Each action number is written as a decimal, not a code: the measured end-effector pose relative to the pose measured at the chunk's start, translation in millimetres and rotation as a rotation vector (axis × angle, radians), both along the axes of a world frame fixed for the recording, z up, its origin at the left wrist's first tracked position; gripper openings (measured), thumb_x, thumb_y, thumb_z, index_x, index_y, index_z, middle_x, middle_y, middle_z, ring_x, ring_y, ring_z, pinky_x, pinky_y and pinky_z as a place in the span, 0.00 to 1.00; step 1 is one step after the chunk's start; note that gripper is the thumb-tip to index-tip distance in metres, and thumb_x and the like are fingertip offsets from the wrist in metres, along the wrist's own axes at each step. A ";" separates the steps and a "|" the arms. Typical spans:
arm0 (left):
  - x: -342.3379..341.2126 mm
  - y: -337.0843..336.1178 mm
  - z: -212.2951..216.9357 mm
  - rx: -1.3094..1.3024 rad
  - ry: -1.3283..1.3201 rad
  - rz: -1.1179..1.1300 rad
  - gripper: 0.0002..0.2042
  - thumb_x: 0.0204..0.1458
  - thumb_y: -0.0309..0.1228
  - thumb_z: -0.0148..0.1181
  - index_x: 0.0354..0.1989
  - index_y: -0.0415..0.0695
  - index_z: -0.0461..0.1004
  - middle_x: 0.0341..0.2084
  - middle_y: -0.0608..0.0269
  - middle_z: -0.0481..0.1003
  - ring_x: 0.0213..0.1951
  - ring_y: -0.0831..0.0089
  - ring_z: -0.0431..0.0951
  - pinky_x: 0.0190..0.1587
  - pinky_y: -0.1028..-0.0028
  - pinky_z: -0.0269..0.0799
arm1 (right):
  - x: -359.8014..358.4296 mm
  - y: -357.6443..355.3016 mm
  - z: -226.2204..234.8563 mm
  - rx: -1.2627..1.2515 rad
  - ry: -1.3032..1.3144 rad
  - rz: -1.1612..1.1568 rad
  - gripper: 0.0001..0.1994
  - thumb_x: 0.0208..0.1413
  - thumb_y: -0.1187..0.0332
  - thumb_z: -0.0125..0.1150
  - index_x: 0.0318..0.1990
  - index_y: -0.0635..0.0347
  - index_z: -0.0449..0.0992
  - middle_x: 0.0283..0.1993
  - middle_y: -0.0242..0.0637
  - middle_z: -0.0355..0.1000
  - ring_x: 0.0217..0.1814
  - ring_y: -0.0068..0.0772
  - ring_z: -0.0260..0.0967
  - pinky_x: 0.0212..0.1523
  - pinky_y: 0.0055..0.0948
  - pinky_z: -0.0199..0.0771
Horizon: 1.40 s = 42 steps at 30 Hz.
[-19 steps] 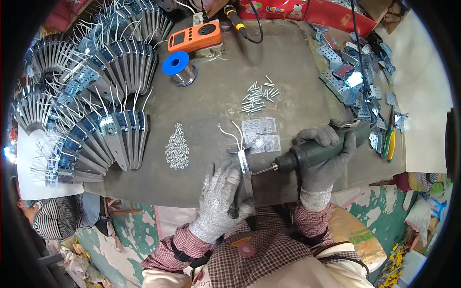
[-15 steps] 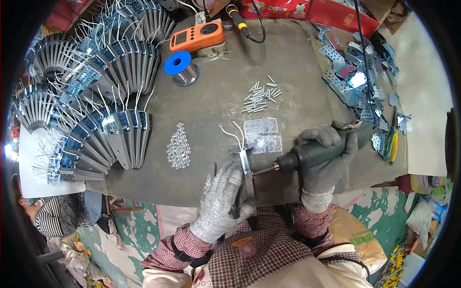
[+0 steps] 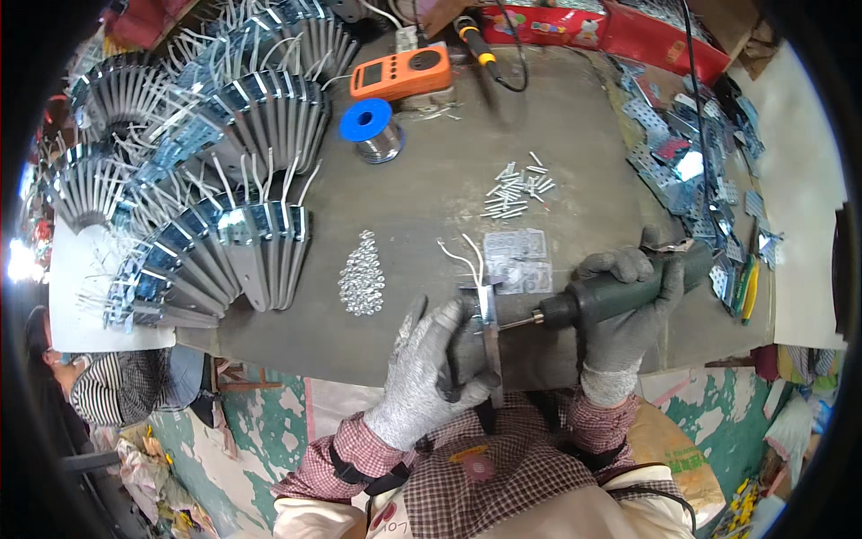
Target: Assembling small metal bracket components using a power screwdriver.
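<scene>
My left hand point(image 3: 415, 366), in a grey glove, grips a narrow metal strip part point(image 3: 491, 337) by its lower end. Two white wires point(image 3: 473, 254) rise from the strip's upper end. In my gloved right hand point(image 3: 624, 334) lies a dark green power screwdriver point(image 3: 620, 295), held level with its bit pointing left. The bit's tip reaches the strip's right side; whether a screw sits there is too small to tell. Just beyond is a clear plastic piece point(image 3: 518, 260) with moulded shapes. Loose screws point(image 3: 514, 193) lie farther off, and a heap of small nuts point(image 3: 362, 277) is left of the strip.
Rows of wired metal parts point(image 3: 260, 238) fill the left side. At the back are a solder spool point(image 3: 371, 130), an orange meter point(image 3: 400, 74) and a soldering iron point(image 3: 476, 42). Perforated metal plates point(image 3: 669, 153) and pliers point(image 3: 748, 292) lie right. Another person point(image 3: 117, 386) is at lower left.
The whole scene has shifted right in the picture. My left fingers have shifted slightly around the strip. The screwdriver's bit stays at the strip's right side.
</scene>
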State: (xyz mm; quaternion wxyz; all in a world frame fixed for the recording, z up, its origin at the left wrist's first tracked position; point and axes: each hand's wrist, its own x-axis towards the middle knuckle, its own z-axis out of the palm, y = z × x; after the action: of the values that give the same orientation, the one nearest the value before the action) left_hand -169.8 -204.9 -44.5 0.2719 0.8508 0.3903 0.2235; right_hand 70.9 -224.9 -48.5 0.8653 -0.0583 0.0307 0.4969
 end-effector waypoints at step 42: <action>-4.3 20.8 17.5 -0.172 -0.284 0.154 0.08 0.48 0.23 0.65 0.36 0.43 0.74 0.29 0.59 0.73 0.28 0.66 0.77 0.31 0.67 0.74 | 2.2 1.9 -9.6 -0.093 -0.022 0.047 0.18 0.65 0.56 0.61 0.54 0.59 0.71 0.31 0.27 0.67 0.35 0.24 0.67 0.53 0.38 0.70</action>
State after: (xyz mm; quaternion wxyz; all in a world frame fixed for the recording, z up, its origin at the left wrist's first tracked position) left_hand -174.2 -184.1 -26.9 0.3779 0.7520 0.4297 0.3273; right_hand 73.1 -223.0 -58.1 0.8501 -0.1048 0.0430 0.5143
